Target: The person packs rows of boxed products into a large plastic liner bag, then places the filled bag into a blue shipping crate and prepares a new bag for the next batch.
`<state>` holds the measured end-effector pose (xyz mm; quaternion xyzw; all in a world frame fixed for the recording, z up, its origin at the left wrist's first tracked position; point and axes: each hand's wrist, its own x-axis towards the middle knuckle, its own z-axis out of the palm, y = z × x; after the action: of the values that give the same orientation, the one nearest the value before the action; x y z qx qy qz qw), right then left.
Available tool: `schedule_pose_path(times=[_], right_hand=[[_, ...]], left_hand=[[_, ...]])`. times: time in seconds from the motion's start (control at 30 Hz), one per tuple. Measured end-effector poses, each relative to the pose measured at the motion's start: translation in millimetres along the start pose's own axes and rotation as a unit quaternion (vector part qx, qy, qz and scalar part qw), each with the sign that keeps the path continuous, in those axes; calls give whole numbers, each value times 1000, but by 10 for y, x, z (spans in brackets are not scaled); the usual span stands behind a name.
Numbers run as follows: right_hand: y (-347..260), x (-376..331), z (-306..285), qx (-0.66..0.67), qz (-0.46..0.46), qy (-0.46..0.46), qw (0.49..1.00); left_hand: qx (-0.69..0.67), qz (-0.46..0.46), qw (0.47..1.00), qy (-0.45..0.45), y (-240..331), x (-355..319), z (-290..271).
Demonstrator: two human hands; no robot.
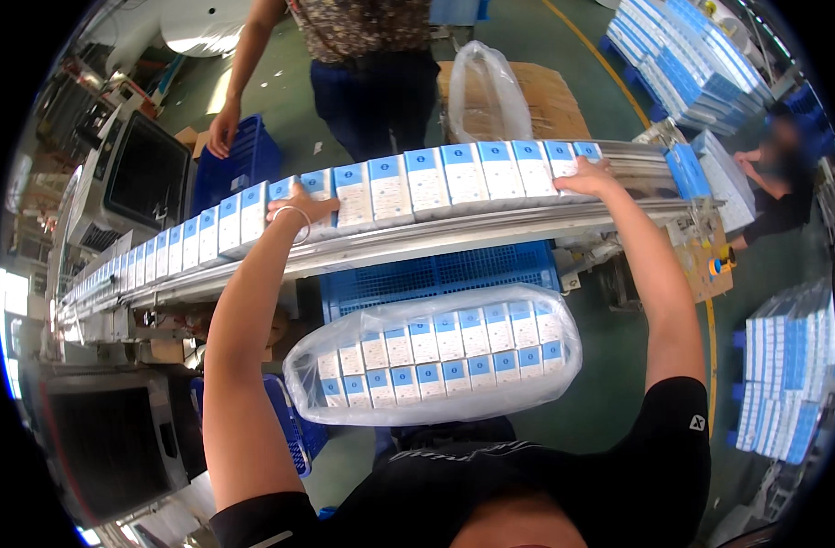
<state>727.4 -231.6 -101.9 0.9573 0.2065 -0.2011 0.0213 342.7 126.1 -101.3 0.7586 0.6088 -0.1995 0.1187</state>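
Both bare arms reach up and forward over a long metal conveyor rail (491, 228) that runs across the view, carrying a single-file row of small white cartons with blue tops (427, 183). The left hand (299, 208), a thin band at its wrist, lies on the cartons at one end of a stretch of the row; the right hand (586, 175) presses against the far end of the same stretch. Fingers on both hands look spread and flat against the cartons rather than closed around any one (a bracketing hold, it seems, so a whole run of cartons stays squeezed together as a block). Whether the cartons are lifted or resting on the rail I cannot tell; they appear in line with their neighbours. Just below the rail, near the person's chest, sits a clear plastic bag filled with the same blue-and-white cartons (436, 361) in neat rows, resting over a blue slotted plastic crate (436, 274). Beyond the rail stands another person in dark trousers (372, 82), one hand on a second blue crate (239, 164). Stacks of blue-and-white packs (682, 55) sit at the upper right.
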Motion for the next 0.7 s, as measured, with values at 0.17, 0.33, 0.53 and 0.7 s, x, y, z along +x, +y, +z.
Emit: schedule_pose_path(times=[0.17,0.33,0.53,0.7], right_hand=[[232,-87,75,133,-24,89,987],[634,38,101,234,-64,163,956],[1286,83,-93,301,-167,300,890],[1843,-1395,-153,287,-136,396,861]], left_hand=[[-126,33,983,131,512,-471,238],[-172,77,971,147,743,-628,283],[-270,164,908,274,769,-1065,283],[-289,282,851,336,406,-1836,304]])
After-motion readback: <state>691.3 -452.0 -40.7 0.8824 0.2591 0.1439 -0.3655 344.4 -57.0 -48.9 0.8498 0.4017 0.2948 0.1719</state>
